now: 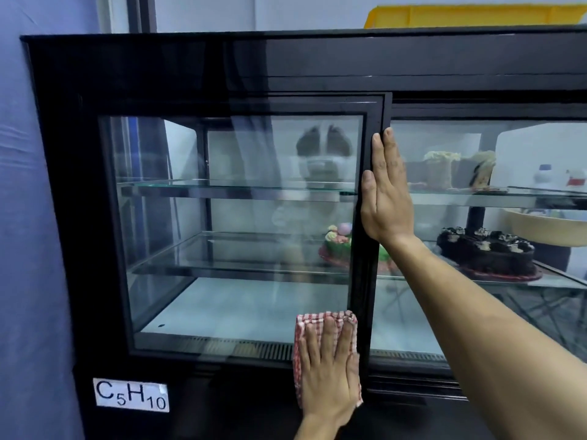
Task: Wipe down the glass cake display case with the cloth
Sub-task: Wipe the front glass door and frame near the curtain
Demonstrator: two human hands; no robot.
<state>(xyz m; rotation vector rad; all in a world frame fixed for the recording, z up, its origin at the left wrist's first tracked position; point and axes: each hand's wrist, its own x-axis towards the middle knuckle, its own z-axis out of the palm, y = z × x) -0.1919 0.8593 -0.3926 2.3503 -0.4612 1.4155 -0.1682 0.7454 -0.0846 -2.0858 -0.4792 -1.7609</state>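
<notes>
display case (79, 217), black-framed with smooth glass panes, is set close against a blue wall (28, 217) on its left side. its sliding door (373, 217) is steadied at the frame edge by the right hand (386, 192), fingers straight and laid flat. a red-and-white checked cloth (300, 350) is pressed against the lower right corner of the left pane by the left hand (328, 373), its grip spread, fingers flat. open glass is left above. a green cake (338, 246) and a chocolate cake (486, 252) are seen on the glass shelves.
</notes>
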